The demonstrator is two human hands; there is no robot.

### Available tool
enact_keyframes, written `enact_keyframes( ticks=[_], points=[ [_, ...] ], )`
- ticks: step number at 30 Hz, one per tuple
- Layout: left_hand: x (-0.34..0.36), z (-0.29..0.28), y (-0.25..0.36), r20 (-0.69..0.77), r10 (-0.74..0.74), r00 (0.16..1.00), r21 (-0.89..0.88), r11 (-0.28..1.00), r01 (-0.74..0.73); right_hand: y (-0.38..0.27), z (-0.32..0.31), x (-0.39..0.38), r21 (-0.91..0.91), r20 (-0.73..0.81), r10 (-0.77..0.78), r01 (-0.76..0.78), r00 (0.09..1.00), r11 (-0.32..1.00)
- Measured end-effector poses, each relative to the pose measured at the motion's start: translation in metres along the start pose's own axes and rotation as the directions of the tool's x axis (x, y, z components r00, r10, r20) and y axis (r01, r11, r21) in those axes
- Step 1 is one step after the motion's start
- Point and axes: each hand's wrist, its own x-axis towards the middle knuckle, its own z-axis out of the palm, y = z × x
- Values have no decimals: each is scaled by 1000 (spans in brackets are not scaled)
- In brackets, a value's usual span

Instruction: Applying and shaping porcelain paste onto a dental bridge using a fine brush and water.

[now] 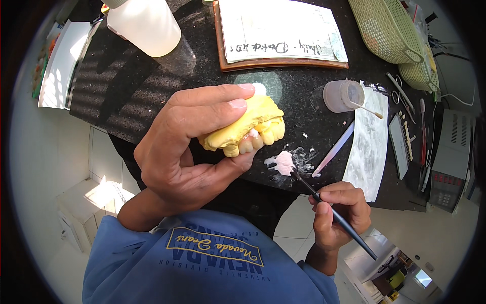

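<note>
My left hand (pixel 187 137) grips a yellow plaster dental model (pixel 243 121) above the counter's near edge, fingers on top and thumb beneath. Several tooth-coloured crowns (pixel 248 145) sit in the model's row of teeth, with a small pinkish-white dab just above them. Between the fingers of my right hand (pixel 341 213) is a slim black brush (pixel 349 228), held like a pen. Its tip touches or lies just at a heap of pale pink paste (pixel 282 162) on the dark counter. White smears surround the paste.
Beside the paste lie a pale spatula-like stick (pixel 335 147) and a crumpled white paper strip (pixel 367 147). A cotton swab (pixel 368 109) leans from a small clear cup (pixel 343 96). Farther off are a framed pad (pixel 283 33), a bottle (pixel 144 25), a green basket (pixel 385 30) and a shade guide (pixel 399 144).
</note>
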Motion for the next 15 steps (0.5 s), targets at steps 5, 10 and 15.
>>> enact_keyframes(
  ticks=[5,10,15],
  points=[
    [0,-1,0,4,5,1000,4,1000,-5,-1,0,1,6,10,8,-8,1000,1000],
    [-1,0,0,0,-19,1000,-21,1000,19,-1,-1,0,33,-2,46,-46,999,998],
    [0,-1,1,0,-17,1000,-12,1000,17,-1,-1,1,12,2,26,-26,1000,1000]
  ],
)
